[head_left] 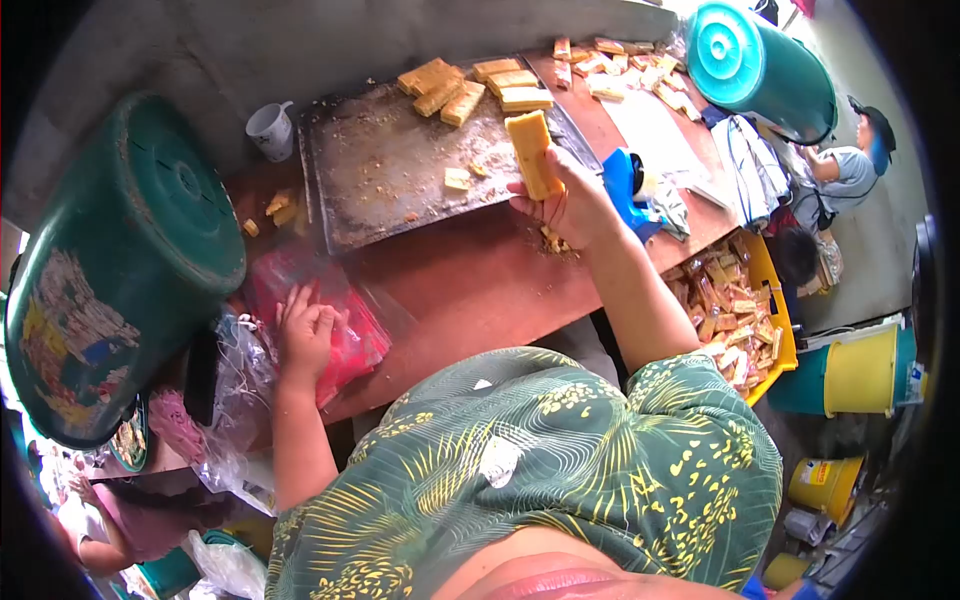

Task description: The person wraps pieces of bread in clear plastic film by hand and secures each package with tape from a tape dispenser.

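Note:
My right hand [565, 200] grips a long yellow bar [533, 155], held upright over the right front part of a metal tray [370, 170]. More yellow bars [440, 85] lie in a loose group along the tray's back edge, and a small broken piece [457, 179] rests nearer its front. My left hand [307, 330] lies on a stack of red and clear plastic bags [350, 345] at the table's left, its fingers apart. Crumbs are scattered over the tray.
Large green containers [170, 200] [765, 70] stand left and back right. A white mug [270, 132] is behind the tray. Wrapped bars [640, 75] lie at the back; a yellow crate [780, 310] of them is at right. People [850, 165] [95, 530] are on both sides.

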Available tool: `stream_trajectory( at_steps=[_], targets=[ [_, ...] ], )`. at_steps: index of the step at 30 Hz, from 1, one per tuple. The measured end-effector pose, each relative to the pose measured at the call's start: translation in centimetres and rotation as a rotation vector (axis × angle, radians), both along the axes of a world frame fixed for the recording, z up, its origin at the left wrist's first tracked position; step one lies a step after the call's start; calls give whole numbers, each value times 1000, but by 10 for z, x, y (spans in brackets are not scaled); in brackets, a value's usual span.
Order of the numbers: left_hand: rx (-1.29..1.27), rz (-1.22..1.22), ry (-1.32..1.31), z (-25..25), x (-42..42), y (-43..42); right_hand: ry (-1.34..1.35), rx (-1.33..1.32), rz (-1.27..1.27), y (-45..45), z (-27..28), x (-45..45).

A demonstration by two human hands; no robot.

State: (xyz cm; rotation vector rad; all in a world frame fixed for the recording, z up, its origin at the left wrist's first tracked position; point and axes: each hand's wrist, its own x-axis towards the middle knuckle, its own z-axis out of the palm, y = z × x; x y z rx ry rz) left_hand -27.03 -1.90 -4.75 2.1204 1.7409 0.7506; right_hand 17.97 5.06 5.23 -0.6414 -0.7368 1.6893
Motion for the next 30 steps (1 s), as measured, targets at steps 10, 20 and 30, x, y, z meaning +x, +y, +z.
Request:
stream_trajectory(
  at_steps=[10,20,30],
  targets=[
    [331,41,-78,38,77,-7,339,-116,111,-73,-64,2],
    [260,-225,-184,61,232,4,336,23,161,-80,-106,2],
    [180,-152,-151,50,245,13,193,46,100,-78,-104,-7]
  ],
)
